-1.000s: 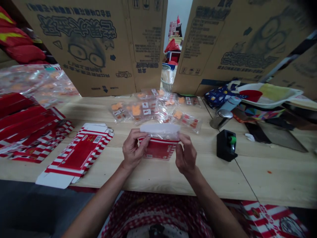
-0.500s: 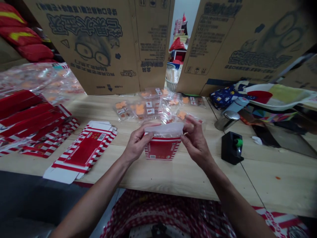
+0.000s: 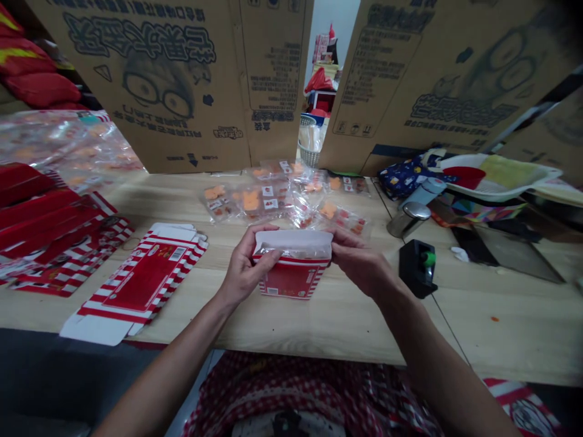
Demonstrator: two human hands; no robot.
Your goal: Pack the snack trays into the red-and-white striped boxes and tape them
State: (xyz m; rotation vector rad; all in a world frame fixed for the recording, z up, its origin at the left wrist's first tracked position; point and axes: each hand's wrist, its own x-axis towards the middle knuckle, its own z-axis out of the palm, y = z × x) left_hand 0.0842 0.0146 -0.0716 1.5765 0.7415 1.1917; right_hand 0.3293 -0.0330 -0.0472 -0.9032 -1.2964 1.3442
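A small red box with red and white stripes (image 3: 288,279) stands on the wooden table (image 3: 282,321) in front of me, its white top flap (image 3: 294,240) folded over. My left hand (image 3: 246,270) grips the box's left end, thumb on the front and fingers over the flap. My right hand (image 3: 362,264) holds the right end, fingers pinched on the flap's corner. Just behind the box lie several clear packets with orange pieces (image 3: 268,200).
Flat striped box blanks (image 3: 141,282) lie to the left, with red stacks (image 3: 40,224) beyond. A black tape dispenser (image 3: 416,267), a metal flask (image 3: 410,212) and a white tray (image 3: 496,173) sit right. Big cardboard cartons (image 3: 182,85) wall the back.
The white flap has come down from upright over the top of the box. My right hand moved from the front of the box to its right end.
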